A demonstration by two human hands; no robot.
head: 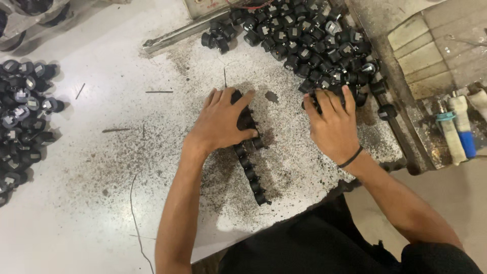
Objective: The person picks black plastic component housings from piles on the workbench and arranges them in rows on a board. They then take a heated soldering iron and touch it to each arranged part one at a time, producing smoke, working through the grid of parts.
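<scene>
Row of parts (252, 175): small black cylindrical pieces lined end to end, running from centre of the table toward the near edge; far end hidden under the left hand.
Left hand (223, 124): palm down, fingers spread and lightly curled over the far end of the row, thumb touching its right side; pressing, not lifting.
Right hand (332, 124): palm down at the near edge of the large pile, fingers bent onto a few black pieces; whether any piece is actually gripped cannot be told.
Wristband (351, 158): thin, black, on the right wrist.
Large pile (309, 38): same black parts with grey tops, far right.
Second pile (23, 119): along the left edge.
Table (101, 193): white, speckled with dark grit.
Metal bar (185, 31): far, left of the large pile.
Handled tools (456, 129): off the right edge, white with blue grips.
</scene>
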